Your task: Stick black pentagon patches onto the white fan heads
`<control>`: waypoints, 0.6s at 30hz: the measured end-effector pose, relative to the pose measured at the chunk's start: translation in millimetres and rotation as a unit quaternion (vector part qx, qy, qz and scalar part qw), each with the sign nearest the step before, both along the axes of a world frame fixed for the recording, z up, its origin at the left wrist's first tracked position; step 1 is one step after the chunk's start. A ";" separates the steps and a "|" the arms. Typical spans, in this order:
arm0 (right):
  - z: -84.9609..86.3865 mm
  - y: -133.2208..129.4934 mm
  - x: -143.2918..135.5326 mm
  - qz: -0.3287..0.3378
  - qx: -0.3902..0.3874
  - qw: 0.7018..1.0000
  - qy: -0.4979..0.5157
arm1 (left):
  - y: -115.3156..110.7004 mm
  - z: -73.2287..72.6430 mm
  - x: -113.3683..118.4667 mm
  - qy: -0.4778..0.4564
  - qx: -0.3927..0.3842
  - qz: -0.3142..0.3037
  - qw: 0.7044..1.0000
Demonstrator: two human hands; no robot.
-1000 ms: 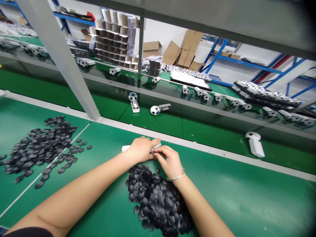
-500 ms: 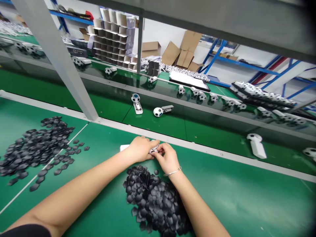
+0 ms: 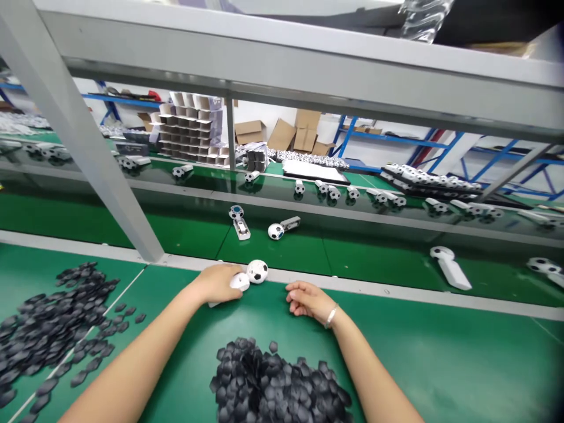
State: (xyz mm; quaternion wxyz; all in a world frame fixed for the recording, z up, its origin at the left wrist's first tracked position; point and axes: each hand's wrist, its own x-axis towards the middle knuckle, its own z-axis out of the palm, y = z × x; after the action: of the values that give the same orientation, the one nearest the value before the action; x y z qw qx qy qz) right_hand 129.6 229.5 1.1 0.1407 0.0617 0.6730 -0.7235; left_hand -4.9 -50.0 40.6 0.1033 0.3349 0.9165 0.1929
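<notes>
Head view: left hand (image 3: 217, 284) clamps the football toy (image 3: 249, 276) by its white handle at the surface's (image 3: 440, 364) far edge; light, rigid plastic. Right hand (image 3: 308, 299) rests loosely curled, empty.

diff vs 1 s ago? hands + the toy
The right hand has let go of the football toy and drawn back to the right, resting on the green mat. The left hand keeps hold of the toy's white handle, the ball end now exposed. The camera tilted up. Both piles of black pieces are unchanged.
</notes>
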 end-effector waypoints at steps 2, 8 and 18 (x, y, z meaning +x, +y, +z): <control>-0.5 5.1 -0.8 -0.006 -0.035 0.999 -0.005 | -8.4 -6.4 -16.6 -0.007 0.033 0.063 0.997; -6.0 6.0 -2.4 -0.031 -0.049 0.998 0.009 | -9.0 -26.9 -64.7 0.084 0.110 0.267 0.954; -20.9 15.7 -58.2 -0.219 0.287 0.916 0.173 | 13.0 -43.7 -92.8 0.161 0.118 0.312 0.929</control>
State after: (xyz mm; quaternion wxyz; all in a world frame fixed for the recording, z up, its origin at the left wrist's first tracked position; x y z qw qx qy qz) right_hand 71.4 245.1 -19.8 -0.1637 0.1190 0.8354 -0.5110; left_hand -97.8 -37.0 -3.1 -0.1516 0.0684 0.9498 0.2651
